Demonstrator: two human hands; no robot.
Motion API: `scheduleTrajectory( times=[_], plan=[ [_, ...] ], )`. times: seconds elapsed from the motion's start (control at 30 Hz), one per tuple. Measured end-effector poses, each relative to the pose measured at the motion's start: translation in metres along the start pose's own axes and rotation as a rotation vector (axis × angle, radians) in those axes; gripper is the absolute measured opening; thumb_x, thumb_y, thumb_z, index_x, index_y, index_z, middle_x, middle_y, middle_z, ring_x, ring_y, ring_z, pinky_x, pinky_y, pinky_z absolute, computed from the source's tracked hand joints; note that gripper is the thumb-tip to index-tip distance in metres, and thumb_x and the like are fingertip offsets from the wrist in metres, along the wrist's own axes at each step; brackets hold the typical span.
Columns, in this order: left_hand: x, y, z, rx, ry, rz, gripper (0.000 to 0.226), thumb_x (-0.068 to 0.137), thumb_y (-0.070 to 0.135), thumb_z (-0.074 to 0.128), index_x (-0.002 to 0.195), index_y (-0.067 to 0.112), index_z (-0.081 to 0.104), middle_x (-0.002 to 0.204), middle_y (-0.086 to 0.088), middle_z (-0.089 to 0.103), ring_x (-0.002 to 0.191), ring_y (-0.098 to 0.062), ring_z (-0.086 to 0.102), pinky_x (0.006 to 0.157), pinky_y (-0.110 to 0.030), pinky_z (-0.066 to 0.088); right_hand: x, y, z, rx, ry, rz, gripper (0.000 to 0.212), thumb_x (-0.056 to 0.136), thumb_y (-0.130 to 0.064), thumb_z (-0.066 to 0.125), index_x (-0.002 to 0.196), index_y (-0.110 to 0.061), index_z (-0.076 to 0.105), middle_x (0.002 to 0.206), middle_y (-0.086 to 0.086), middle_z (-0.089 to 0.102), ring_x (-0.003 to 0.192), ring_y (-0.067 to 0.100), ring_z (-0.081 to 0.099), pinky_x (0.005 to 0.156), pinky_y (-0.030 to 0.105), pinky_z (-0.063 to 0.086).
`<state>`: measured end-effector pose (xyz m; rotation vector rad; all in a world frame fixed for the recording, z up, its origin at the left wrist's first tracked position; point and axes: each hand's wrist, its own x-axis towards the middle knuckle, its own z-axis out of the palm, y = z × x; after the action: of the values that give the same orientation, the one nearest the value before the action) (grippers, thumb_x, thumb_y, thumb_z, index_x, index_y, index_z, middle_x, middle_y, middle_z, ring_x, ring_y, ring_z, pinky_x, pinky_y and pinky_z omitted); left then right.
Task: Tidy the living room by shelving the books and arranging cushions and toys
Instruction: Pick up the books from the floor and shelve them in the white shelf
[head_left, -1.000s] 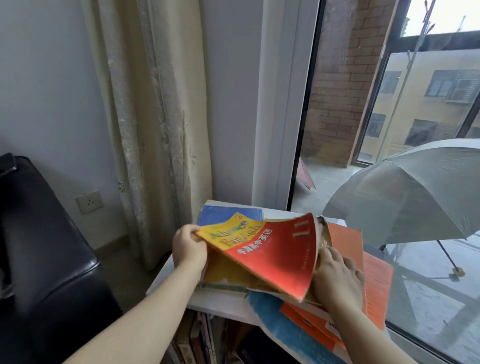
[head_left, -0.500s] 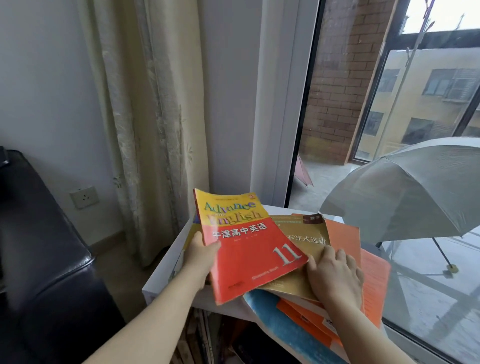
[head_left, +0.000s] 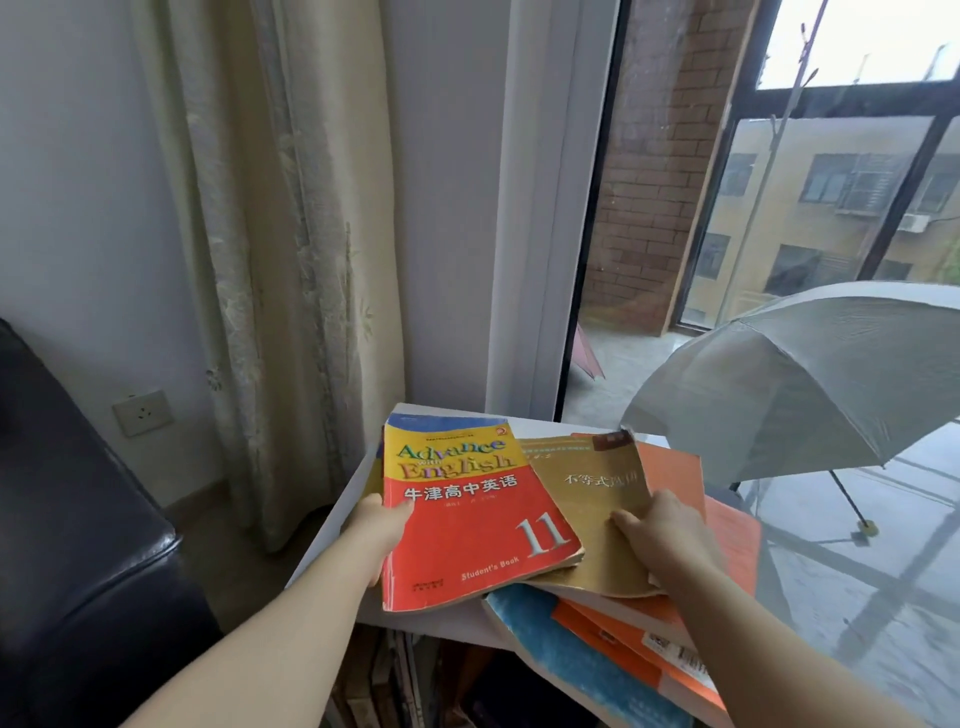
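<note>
Standing by the window, the white shelf top (head_left: 540, 423) bore a loose book pile; the red English book (head_left: 467, 525), bent open a second earlier, now lay flattened cover-up, pinched by the left hand (head_left: 379, 525), while the right hand (head_left: 667, 538) rested flat-fingered on the gold book (head_left: 587, 525); shelving looked still to come

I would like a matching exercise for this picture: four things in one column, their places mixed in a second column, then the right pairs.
1 red English book
2 gold book
3 grey umbrella
4 wall socket

a outside, behind the glass
b held by the left hand
c on the wall, left of the curtain
d under the right hand

Pairs: 1-b, 2-d, 3-a, 4-c
</note>
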<state>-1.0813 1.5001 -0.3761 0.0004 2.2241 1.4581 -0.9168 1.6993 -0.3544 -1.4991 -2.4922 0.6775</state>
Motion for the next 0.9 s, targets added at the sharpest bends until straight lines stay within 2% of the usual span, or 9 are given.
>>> scheduleTrajectory(
  times=[0.07, 0.2, 0.3, 0.4, 0.53, 0.67, 0.73, 0.83, 0.9],
  plan=[
    [0.001, 0.0, 0.0, 0.0, 0.011, 0.006, 0.024, 0.098, 0.027, 0.047, 0.112, 0.009, 0.053, 0.113, -0.017, 0.062, 0.099, -0.035, 0.06, 0.082, -0.04, 0.047, -0.006, -0.002, -0.005, -0.028, 0.138, -0.178, 0.011, 0.097, -0.025, 0.039, 0.096, -0.016, 0.046, 0.1, 0.01, 0.062, 0.084, 0.029, 0.057, 0.069, 0.032, 0.045],
    [0.002, 0.003, 0.001, 0.001, 0.018, 0.024, 0.025, 0.096, 0.023, 0.05, 0.111, 0.004, 0.056, 0.11, -0.017, 0.064, 0.101, -0.037, 0.06, 0.091, -0.042, 0.048, -0.008, -0.016, -0.035, -0.007, 0.413, -0.298, 0.012, 0.096, -0.012, 0.041, 0.103, -0.01, 0.051, 0.096, 0.023, 0.065, 0.086, 0.04, 0.061, 0.063, 0.032, 0.035],
    [0.0, 0.003, -0.001, 0.009, -0.002, -0.002, 0.018, 0.096, 0.025, 0.049, 0.104, 0.009, 0.054, 0.105, -0.015, 0.064, 0.095, -0.033, 0.062, 0.088, -0.041, 0.05, -0.004, -0.038, -0.066, 0.437, 0.638, -0.282, 0.017, 0.096, -0.014, 0.043, 0.105, -0.006, 0.056, 0.092, 0.029, 0.061, 0.086, 0.045, 0.056, 0.064, 0.034, 0.029],
    [0.001, 0.002, -0.001, -0.031, -0.018, -0.03, 0.022, 0.097, 0.029, 0.048, 0.107, 0.011, 0.055, 0.099, -0.011, 0.063, 0.086, -0.029, 0.06, 0.078, -0.037, 0.049, 0.007, -0.062, -0.086, 0.831, 0.765, -0.35, 0.017, 0.093, -0.028, 0.045, 0.098, -0.016, 0.055, 0.073, 0.006, 0.055, 0.074, 0.035, 0.055, 0.063, 0.037, 0.039],
    [-0.002, 0.006, -0.005, -0.18, -0.111, -0.052, 0.052, 0.091, 0.063, 0.035, 0.104, 0.021, 0.064, 0.095, -0.005, 0.068, 0.084, -0.025, 0.065, 0.07, -0.033, 0.05, 0.021, -0.082, -0.062, 0.856, 0.312, -0.325, 0.017, 0.091, -0.02, 0.052, 0.075, -0.016, 0.051, 0.072, 0.01, 0.053, 0.057, 0.023, 0.046, 0.053, 0.031, 0.042],
    [0.041, -0.017, -0.006, -0.294, -0.116, -0.086, 0.097, 0.047, 0.099, 0.038, 0.111, 0.032, 0.065, 0.111, -0.007, 0.068, 0.099, -0.03, 0.065, 0.09, -0.046, 0.051, 0.007, -0.061, 0.022, -0.007, -0.101, -0.322, 0.02, 0.093, -0.026, 0.045, 0.087, -0.015, 0.06, 0.096, 0.009, 0.063, 0.087, 0.028, 0.059, 0.064, 0.028, 0.039],
    [0.016, -0.005, -0.01, -0.228, -0.15, -0.113, 0.078, 0.063, 0.085, 0.048, 0.108, 0.024, 0.064, 0.104, -0.009, 0.069, 0.094, -0.03, 0.066, 0.083, -0.04, 0.052, -0.007, -0.056, 0.044, -0.14, -0.073, -0.304, 0.027, 0.092, -0.027, 0.037, 0.108, -0.017, 0.057, 0.114, 0.007, 0.055, 0.109, 0.029, 0.052, 0.078, 0.032, 0.037],
    [-0.002, 0.004, -0.006, -0.098, -0.102, -0.073, 0.038, 0.085, 0.036, 0.066, 0.11, 0.01, 0.054, 0.098, -0.011, 0.064, 0.085, -0.028, 0.062, 0.076, -0.037, 0.049, -0.014, -0.063, 0.043, -0.153, -0.068, -0.314, 0.035, 0.093, -0.03, 0.033, 0.118, -0.018, 0.053, 0.118, 0.008, 0.048, 0.114, 0.029, 0.047, 0.087, 0.035, 0.038],
    [0.0, 0.003, -0.003, -0.05, -0.063, -0.04, 0.025, 0.088, 0.025, 0.063, 0.105, 0.011, 0.051, 0.094, -0.01, 0.061, 0.083, -0.027, 0.059, 0.076, -0.037, 0.048, -0.014, -0.063, 0.041, -0.153, -0.077, -0.324, 0.038, 0.092, -0.036, 0.034, 0.121, -0.02, 0.052, 0.118, 0.006, 0.048, 0.114, 0.028, 0.047, 0.087, 0.033, 0.039]
  ],
)
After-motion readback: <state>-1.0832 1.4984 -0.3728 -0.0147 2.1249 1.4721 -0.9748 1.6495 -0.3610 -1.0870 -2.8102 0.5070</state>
